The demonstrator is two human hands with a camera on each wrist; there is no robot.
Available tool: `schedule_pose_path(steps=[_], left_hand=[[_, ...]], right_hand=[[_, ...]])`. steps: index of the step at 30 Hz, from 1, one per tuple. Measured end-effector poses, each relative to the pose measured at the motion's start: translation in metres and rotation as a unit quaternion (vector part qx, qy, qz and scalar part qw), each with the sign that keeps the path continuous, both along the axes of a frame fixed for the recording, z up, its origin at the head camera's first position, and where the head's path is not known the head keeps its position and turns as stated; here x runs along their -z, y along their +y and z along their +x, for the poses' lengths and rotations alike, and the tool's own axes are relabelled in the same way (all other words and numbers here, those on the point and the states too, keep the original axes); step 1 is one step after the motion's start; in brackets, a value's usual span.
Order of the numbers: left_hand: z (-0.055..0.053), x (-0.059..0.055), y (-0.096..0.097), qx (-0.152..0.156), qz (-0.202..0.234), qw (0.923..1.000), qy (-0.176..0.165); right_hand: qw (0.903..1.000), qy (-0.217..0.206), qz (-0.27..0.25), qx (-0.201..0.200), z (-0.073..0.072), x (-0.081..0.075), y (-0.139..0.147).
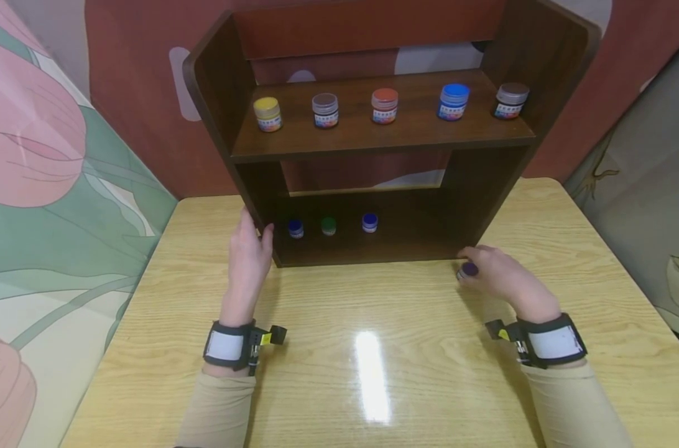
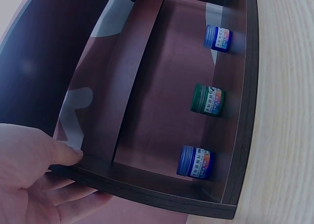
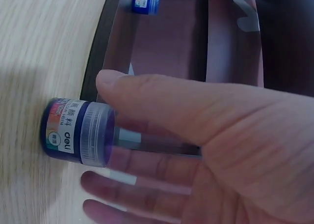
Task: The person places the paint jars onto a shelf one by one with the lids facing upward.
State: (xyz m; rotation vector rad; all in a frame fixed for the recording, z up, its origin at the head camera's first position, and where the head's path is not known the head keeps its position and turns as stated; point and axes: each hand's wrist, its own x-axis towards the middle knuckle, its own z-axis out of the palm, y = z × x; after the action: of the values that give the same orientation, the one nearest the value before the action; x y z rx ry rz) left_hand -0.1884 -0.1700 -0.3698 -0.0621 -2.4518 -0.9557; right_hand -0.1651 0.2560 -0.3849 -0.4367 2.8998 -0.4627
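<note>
My left hand (image 1: 247, 249) grips the left side panel of a dark brown shelf unit (image 1: 345, 144). In the left wrist view its thumb lies inside the panel and the fingers outside. At the unit's lower right corner, my right hand (image 1: 498, 274) holds a small dark purple-blue paint jar (image 3: 68, 130) between thumb and fingers, just in front of the shelf edge. The jar is upright with a clear-sided lid. On the bottom shelf stand a blue jar (image 1: 296, 229), a green jar (image 1: 328, 226) and another blue jar (image 1: 370, 223).
On the upper shelf stand a yellow jar (image 1: 268, 114), a brown jar (image 1: 325, 111), a red jar (image 1: 384, 106), a bright blue jar (image 1: 453, 102) and a dark-lidded jar (image 1: 510, 101). The unit stands on a light wooden table (image 1: 317, 348) against a patterned wall covering (image 1: 132, 93).
</note>
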Motion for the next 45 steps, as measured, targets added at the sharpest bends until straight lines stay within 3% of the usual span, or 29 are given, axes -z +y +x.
schedule_pose_path(steps=[10,18,27,45], left_hand=[[-0.001,0.001,-0.001,0.001,0.0,1.0,0.002],[0.0,0.0,0.0,-0.001,0.001,1.0,-0.001],[0.0,-0.001,0.0,-0.003,0.004,1.0,-0.004],[0.0,0.0,0.0,0.0,0.007,0.9999,-0.009]], right_hand=[[0.9988,-0.021,0.01,0.042,-0.001,0.001,-0.004],[0.9989,0.037,0.008,0.025,0.001,0.008,-0.008],[0.9986,0.047,0.0,0.025,0.001,0.007,-0.009],[0.9937,0.108,-0.032,0.001,0.005,-0.002,-0.009]])
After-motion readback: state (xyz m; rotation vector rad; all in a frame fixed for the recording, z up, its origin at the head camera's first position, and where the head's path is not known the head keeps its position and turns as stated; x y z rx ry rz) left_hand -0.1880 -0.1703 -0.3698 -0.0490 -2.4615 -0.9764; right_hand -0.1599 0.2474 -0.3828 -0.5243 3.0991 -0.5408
